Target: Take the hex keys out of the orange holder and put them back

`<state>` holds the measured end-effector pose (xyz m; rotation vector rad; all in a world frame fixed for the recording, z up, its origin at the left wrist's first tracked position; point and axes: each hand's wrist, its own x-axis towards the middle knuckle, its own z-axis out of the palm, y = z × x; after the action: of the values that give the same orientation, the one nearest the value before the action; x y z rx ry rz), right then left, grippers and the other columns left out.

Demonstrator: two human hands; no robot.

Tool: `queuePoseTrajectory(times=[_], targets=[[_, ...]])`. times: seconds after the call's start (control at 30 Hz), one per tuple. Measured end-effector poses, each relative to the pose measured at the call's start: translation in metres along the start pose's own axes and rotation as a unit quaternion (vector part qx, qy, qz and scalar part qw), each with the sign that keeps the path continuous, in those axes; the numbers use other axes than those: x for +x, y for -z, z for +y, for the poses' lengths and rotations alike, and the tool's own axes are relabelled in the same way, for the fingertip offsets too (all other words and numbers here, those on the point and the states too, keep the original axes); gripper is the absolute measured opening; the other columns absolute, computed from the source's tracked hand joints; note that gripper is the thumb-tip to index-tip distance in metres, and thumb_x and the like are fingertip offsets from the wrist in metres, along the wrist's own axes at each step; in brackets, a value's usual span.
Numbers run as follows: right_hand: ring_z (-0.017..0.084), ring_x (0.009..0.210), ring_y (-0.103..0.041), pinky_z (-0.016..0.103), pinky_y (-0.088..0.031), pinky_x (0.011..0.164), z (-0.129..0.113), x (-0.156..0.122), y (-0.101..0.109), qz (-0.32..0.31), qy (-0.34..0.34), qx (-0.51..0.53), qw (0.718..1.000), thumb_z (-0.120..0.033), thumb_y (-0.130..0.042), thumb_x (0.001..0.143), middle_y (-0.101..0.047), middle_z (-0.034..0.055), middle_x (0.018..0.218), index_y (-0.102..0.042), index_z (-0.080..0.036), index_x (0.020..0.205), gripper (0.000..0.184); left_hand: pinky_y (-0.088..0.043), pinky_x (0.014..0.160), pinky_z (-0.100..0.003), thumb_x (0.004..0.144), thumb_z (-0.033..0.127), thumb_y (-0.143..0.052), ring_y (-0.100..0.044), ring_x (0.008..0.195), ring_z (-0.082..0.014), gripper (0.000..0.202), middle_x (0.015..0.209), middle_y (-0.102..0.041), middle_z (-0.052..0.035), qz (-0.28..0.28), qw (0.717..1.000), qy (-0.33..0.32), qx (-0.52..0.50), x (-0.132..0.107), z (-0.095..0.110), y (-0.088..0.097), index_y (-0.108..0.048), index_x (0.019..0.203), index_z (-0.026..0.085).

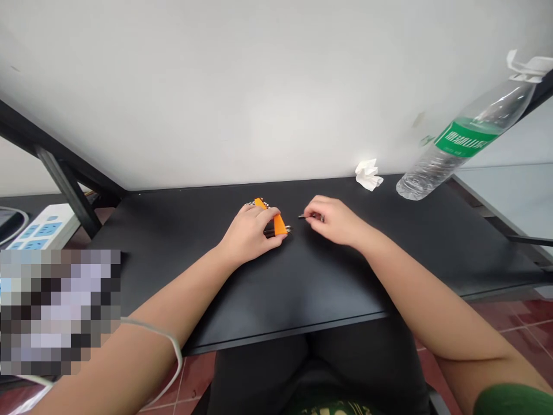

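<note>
black tabletop [328, 294], across centre | green-labelled plastic bottle [469, 137], upper right | left hand [247, 233], centre, clamped on orange hex-key holder [280, 225] at mid-frame | right hand [333, 220], right of centre, apart from left | crumpled white tissue [368, 174], right of centre | thin dark rod [302, 217], centre, pinched by right hand

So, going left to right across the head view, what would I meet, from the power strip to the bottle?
White power strip → left grip around an orange holder → right grip pinching a small dark piece → crumpled white tissue → clear bottle with a green label.
</note>
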<state>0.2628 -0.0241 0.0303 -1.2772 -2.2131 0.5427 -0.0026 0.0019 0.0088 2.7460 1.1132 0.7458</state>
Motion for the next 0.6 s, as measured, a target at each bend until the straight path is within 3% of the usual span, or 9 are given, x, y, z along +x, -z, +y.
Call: queuePoseTrajectory(times=[0.07,0.2,0.4,0.6], targets=[[0.016,0.078,-0.060,0.031,-0.047,0.075,0.015,0.002,0.007,0.009,-0.038,-0.058,0.998,-0.015,-0.061,0.090,-0.064,0.0051,0.095,-0.069,-0.019,0.085,0.010,-0.050,0.104,-0.047,0.084,0.041,-0.075,-0.072,0.094,-0.0260,0.039,0.098,-0.076,-0.0052,-0.009,1.000,0.017,-0.004,0.000,0.000,0.002,-0.063,0.115,0.021],[0.016,0.078,-0.060,0.031,-0.047,0.075,0.033,0.005,0.008,-0.042,-0.068,-0.093,0.992,-0.015,-0.063,0.091,-0.065,0.0058,0.101,-0.073,-0.019,0.089,0.011,-0.051,0.103,-0.047,0.084,0.040,-0.073,-0.072,0.098,-0.0270,0.036,0.101,-0.076,-0.0047,-0.025,0.999,0.036,-0.016,0.002,0.002,0.005,-0.063,0.114,0.023],[0.017,0.080,-0.059,0.030,-0.044,0.072,0.024,0.005,-0.001,-0.069,-0.058,-0.163,0.983,-0.011,-0.059,0.091,-0.065,0.0066,0.096,-0.067,-0.018,0.081,0.015,-0.053,0.100,-0.048,0.084,0.042,-0.072,-0.072,0.098,-0.0279,0.036,0.103,-0.076,-0.0067,-0.025,0.999,0.037,-0.017,0.002,0.002,0.005,-0.064,0.115,0.023],[0.020,0.079,-0.060,0.030,-0.041,0.068,0.017,0.005,-0.002,-0.072,-0.087,-0.189,0.976,-0.012,-0.061,0.089,-0.065,0.0074,0.092,-0.064,-0.020,0.087,0.008,-0.051,0.103,-0.049,0.084,0.040,-0.072,-0.073,0.098,-0.0277,0.035,0.105,-0.077,-0.0064,-0.031,0.999,0.031,-0.006,0.003,0.002,0.005,-0.063,0.113,0.023]])
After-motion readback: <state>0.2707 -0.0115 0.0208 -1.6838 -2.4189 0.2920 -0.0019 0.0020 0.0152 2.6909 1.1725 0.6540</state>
